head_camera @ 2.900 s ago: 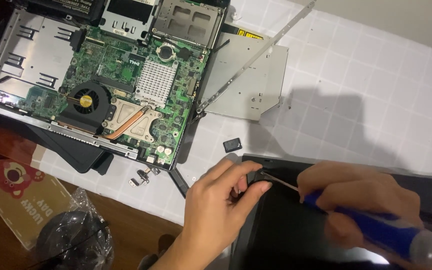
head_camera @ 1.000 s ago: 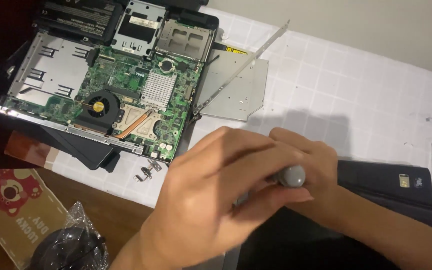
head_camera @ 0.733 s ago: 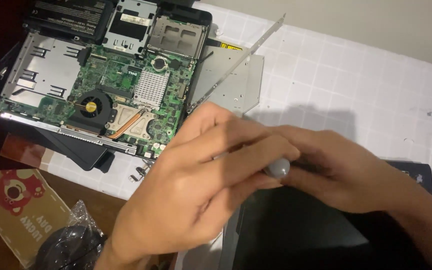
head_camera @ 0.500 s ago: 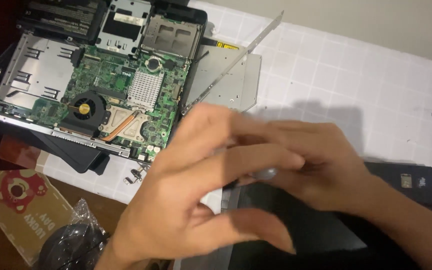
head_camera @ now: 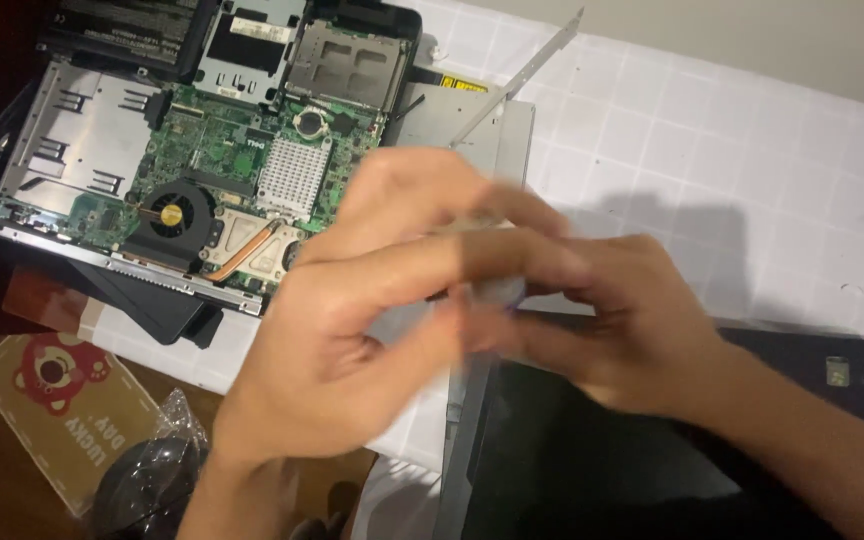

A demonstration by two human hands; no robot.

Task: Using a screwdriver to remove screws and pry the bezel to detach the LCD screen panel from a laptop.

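My left hand [head_camera: 352,340] and my right hand [head_camera: 617,325] meet at the middle of the view, both blurred by motion. A pale grey cap of a screwdriver [head_camera: 497,290] shows between their fingertips, and my right hand is closed around its handle. My left hand's fingers reach over the cap with the thumb spread below; whether they grip it is not clear. Under both hands lies a black laptop panel [head_camera: 572,460] with a grey edge. The screwdriver's tip is hidden.
An opened laptop base [head_camera: 82,140] with a green motherboard [head_camera: 222,170], round fan [head_camera: 174,212] and silver heatsink [head_camera: 294,175] lies at upper left on a white gridded mat [head_camera: 712,160]. A silver drive [head_camera: 517,125], a brown printed box [head_camera: 62,415] and a bagged black object [head_camera: 147,480] lie nearby.
The screwdriver went from lying low in my right hand to standing upright. My left hand moved over its cap and both hands rose toward the middle of the view.
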